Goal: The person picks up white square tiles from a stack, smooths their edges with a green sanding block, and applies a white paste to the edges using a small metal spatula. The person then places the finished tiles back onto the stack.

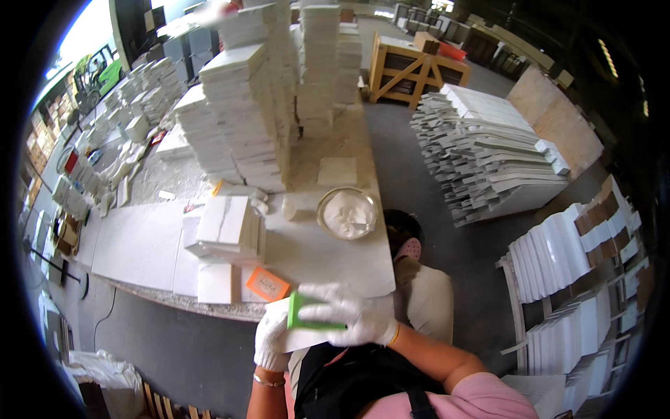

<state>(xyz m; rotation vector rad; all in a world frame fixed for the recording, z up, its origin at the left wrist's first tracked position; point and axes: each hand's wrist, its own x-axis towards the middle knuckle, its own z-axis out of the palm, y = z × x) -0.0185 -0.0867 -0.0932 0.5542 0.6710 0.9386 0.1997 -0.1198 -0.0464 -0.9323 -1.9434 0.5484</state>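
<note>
Both my hands wear white gloves. My left hand [271, 342] holds a white stone tile [307, 338] from below, close to my body. My right hand [349, 313] presses a green block [301, 314], perhaps a sponge or sanding pad, onto the tile's top face. In front of me lies a white slab worktable [335, 255]. On it stand a round metal bowl [348, 214] of white powder or paste, a short stack of white tiles [225, 227] and a small orange box [268, 283].
Tall stacks of white tiles [244, 112] fill the back of the table. A heap of long white strips [488, 150] lies on the floor to the right, and racks of tiles [579, 279] stand far right. A wooden frame [412, 70] stands behind.
</note>
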